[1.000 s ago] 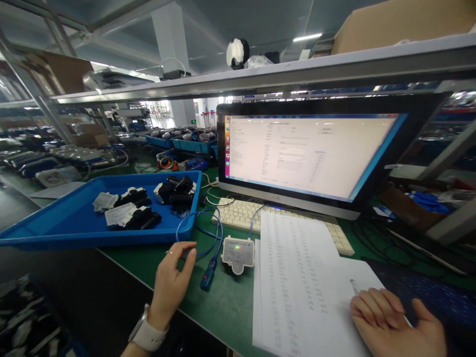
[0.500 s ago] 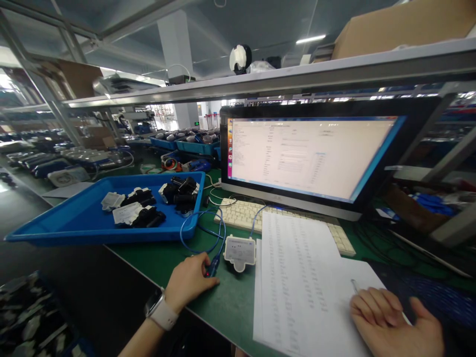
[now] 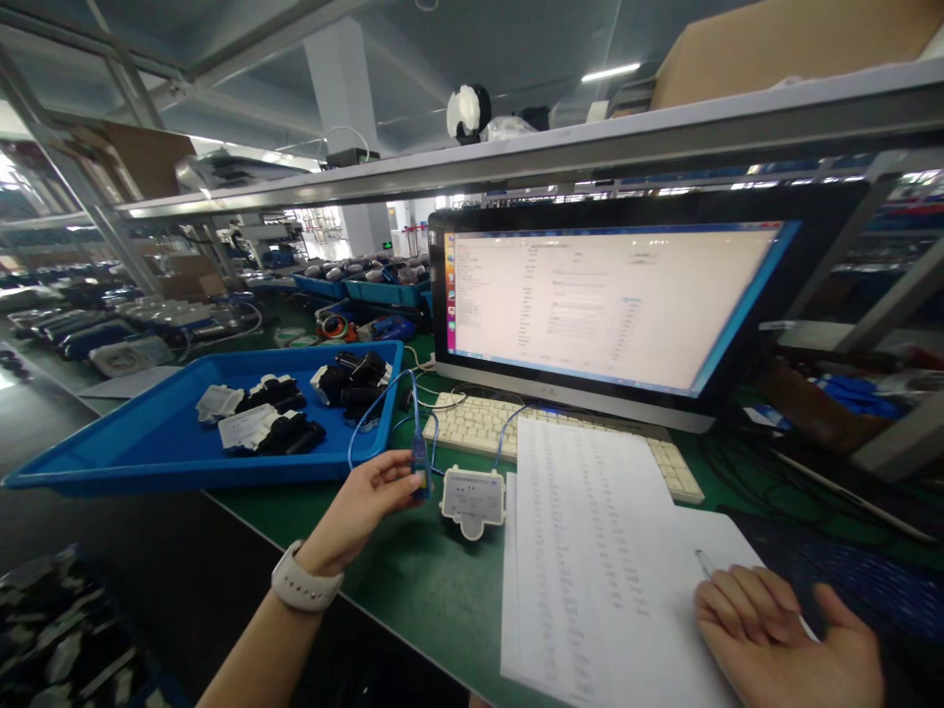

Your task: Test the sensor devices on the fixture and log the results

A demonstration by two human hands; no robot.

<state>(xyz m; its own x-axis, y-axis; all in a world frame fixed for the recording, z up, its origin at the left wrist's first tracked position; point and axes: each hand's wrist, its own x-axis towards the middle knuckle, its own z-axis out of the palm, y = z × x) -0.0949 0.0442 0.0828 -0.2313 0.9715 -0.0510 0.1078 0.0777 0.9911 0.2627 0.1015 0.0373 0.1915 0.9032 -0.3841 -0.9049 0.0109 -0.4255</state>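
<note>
My left hand [image 3: 365, 508] is lifted off the green bench and pinches the blue plug [image 3: 420, 460] of a thin blue cable [image 3: 376, 408], holding it upright just left of a small white device [image 3: 473, 500] that lies on the bench. My right hand [image 3: 782, 644] rests at the lower right on the printed sheets [image 3: 597, 551], its fingers curled loosely around a pen [image 3: 704, 565].
A blue tray [image 3: 147, 442] with black and white parts sits at the left. Behind the sheets are a beige keyboard [image 3: 479, 418] and a lit monitor [image 3: 605, 300]. A shelf [image 3: 664, 133] runs overhead. More blue trays [image 3: 383, 290] stand farther back.
My left hand closed on the blue plug on the bench, then raised it upright beside the white device. The device's lights, lit a second ago, no longer show. My right hand stayed put.
</note>
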